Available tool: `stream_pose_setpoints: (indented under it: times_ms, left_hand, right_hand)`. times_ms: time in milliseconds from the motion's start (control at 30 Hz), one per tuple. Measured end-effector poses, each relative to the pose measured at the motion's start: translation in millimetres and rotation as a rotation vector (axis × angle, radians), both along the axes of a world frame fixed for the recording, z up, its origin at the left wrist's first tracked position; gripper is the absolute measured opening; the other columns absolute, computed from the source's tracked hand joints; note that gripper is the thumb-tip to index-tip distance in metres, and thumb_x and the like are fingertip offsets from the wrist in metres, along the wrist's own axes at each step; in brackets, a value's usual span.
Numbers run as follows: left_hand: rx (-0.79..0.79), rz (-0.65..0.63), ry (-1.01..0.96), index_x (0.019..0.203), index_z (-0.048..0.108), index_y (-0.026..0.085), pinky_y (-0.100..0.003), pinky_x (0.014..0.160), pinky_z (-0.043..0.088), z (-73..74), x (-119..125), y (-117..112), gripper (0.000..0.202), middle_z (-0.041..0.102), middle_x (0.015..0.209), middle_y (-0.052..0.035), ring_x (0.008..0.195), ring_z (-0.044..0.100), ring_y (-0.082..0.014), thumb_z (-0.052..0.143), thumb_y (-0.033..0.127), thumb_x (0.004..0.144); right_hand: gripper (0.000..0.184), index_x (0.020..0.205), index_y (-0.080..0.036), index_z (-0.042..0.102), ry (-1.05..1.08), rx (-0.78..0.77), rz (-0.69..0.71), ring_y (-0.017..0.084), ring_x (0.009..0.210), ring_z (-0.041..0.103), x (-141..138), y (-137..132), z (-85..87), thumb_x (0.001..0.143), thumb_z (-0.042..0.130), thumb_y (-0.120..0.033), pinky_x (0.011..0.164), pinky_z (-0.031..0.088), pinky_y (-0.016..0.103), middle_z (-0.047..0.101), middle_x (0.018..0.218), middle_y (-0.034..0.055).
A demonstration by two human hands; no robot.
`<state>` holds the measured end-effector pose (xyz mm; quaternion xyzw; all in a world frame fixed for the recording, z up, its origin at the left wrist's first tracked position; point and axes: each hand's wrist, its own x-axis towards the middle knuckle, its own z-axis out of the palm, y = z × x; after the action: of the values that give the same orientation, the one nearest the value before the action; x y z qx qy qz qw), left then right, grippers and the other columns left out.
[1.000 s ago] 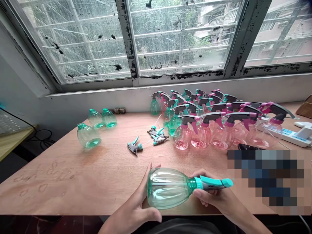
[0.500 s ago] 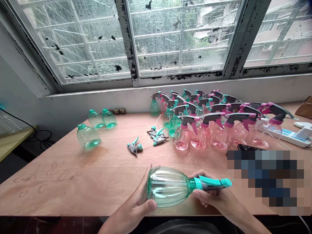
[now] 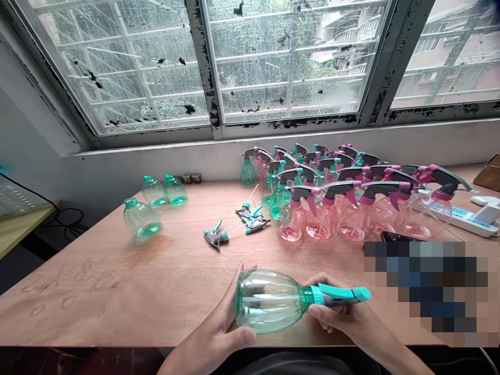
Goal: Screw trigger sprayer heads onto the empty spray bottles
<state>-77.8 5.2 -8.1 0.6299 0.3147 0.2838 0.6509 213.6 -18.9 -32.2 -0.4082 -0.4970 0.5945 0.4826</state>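
Observation:
A clear green spray bottle [image 3: 269, 301] lies sideways in the air above the table's front edge, its base to the left. My left hand [image 3: 226, 317] is wrapped round the base end, with the thumb below and fingers behind. At the neck, my right hand [image 3: 336, 312] grips the grey and turquoise spray head [image 3: 339, 295], its thumb by the collar. The head is on the bottle's neck, and a straw shows inside. Some of the right fingers are hidden behind the head.
Several loose spray heads [image 3: 215, 235] lie mid-table. Three green bottles without heads [image 3: 142, 219] stand at the left. Many pink and green spray bottles [image 3: 321, 219] crowd the back right, near a power strip [image 3: 478, 221] and a dark phone-like object [image 3: 400, 237]. A blurred patch covers the right front.
My left thumb has shifted slightly right and down along the bottle. Otherwise the bottle and both hands stay almost in place.

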Motion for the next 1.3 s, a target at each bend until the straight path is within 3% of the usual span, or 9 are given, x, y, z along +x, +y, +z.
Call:
stream_pose_setpoints:
  times_ms: [267, 367, 467, 700, 800, 900, 1000, 1200, 1300]
  left_hand:
    - [0.042, 0.017, 0.006, 0.16, -0.004, 0.047, -0.052, 0.128, 0.009, 4.3, 4.5, -3.7, 0.107, 0.017, 0.172, -0.0031, 0.156, 0.025, -0.0307, 0.076, 0.034, 0.09]
    - [-0.01, 0.011, -0.02, 0.16, -0.007, 0.045, -0.052, 0.128, 0.008, 1.4, 3.0, -2.8, 0.114, 0.012, 0.174, -0.0028, 0.158, 0.018, -0.032, 0.079, 0.041, 0.086]
    - [-0.025, -0.006, -0.009, 0.161, -0.002, 0.043, -0.051, 0.129, 0.006, -2.1, -0.3, 0.3, 0.105, 0.004, 0.175, -0.0005, 0.16, 0.007, -0.032, 0.074, 0.048, 0.088]
    - [0.13, -0.044, 0.114, 0.158, -0.01, 0.049, -0.054, 0.128, 0.003, -0.8, -3.2, 1.4, 0.102, 0.006, 0.174, -0.0012, 0.159, 0.014, -0.0294, 0.069, 0.034, 0.095]
    - [0.146, -0.056, 0.118, 0.158, -0.014, 0.047, -0.057, 0.127, 0.002, -1.7, -3.6, 0.8, 0.105, 0.001, 0.174, -0.0027, 0.16, 0.008, -0.031, 0.069, 0.038, 0.094]
    - [0.056, -0.042, 0.045, 0.16, -0.009, 0.045, -0.055, 0.128, 0.002, -3.0, -2.9, 0.8, 0.105, 0.0, 0.175, -0.0014, 0.16, 0.004, -0.0317, 0.07, 0.048, 0.091]
    - [0.015, -0.022, 0.022, 0.16, -0.003, 0.047, -0.053, 0.128, 0.003, -2.4, -0.5, 0.2, 0.102, 0.004, 0.175, -0.0009, 0.16, 0.007, -0.0309, 0.072, 0.046, 0.091]
    - [0.059, 0.025, 0.005, 0.159, 0.0, 0.05, -0.051, 0.127, 0.011, 2.7, 5.1, -3.6, 0.103, 0.014, 0.173, -0.0022, 0.153, 0.031, -0.0307, 0.075, 0.036, 0.09]
    - [0.037, 0.025, 0.005, 0.16, -0.006, 0.046, -0.051, 0.128, 0.007, 2.0, 3.7, -3.1, 0.117, 0.007, 0.174, -0.0031, 0.157, 0.02, -0.0319, 0.082, 0.035, 0.084]
  right_hand:
    - [0.037, 0.103, -0.019, 0.071, 0.047, -0.008, -0.032, 0.011, 0.055, 0.047, -0.1, 0.3, -2.4, 0.082, 0.083, -0.047, 0.051, 0.04, 0.024, 0.054, 0.061, -0.0064]
    - [0.038, 0.104, -0.018, 0.069, 0.029, -0.006, -0.022, 0.011, 0.054, 0.047, 0.0, 0.0, -2.7, 0.082, 0.083, -0.046, 0.051, 0.039, 0.023, 0.054, 0.06, -0.0066]
    - [0.037, 0.102, -0.018, 0.068, 0.017, 0.007, -0.024, 0.011, 0.054, 0.046, 0.0, -0.2, -2.8, 0.082, 0.082, -0.046, 0.052, 0.039, 0.024, 0.054, 0.06, -0.0063]
    - [0.04, 0.101, -0.018, 0.07, -0.003, 0.003, -0.056, 0.013, 0.054, 0.046, -0.9, 0.0, 0.1, 0.081, 0.082, -0.051, 0.051, 0.041, 0.026, 0.053, 0.06, -0.0061]
    - [0.039, 0.099, -0.019, 0.069, -0.017, 0.012, -0.049, 0.013, 0.053, 0.045, -2.4, -0.6, 2.6, 0.08, 0.081, -0.052, 0.051, 0.04, 0.025, 0.053, 0.06, -0.006]
    - [0.041, 0.097, -0.02, 0.068, -0.033, 0.002, -0.037, 0.013, 0.052, 0.043, -3.7, -1.1, 4.4, 0.08, 0.08, -0.054, 0.051, 0.04, 0.025, 0.053, 0.058, -0.006]
    - [0.041, 0.097, -0.019, 0.067, -0.039, 0.004, -0.041, 0.013, 0.052, 0.043, -3.4, -1.2, 3.9, 0.08, 0.08, -0.054, 0.05, 0.04, 0.025, 0.053, 0.058, -0.0057]
    - [0.034, 0.099, -0.019, 0.066, 0.002, 0.022, -0.02, 0.011, 0.055, 0.044, -0.1, -0.6, -0.5, 0.085, 0.079, -0.047, 0.052, 0.038, 0.023, 0.052, 0.062, -0.0067]
    - [0.036, 0.101, -0.018, 0.065, -0.006, 0.021, -0.007, 0.011, 0.055, 0.045, 0.3, -0.2, 0.0, 0.085, 0.079, -0.047, 0.052, 0.038, 0.024, 0.052, 0.062, -0.0065]
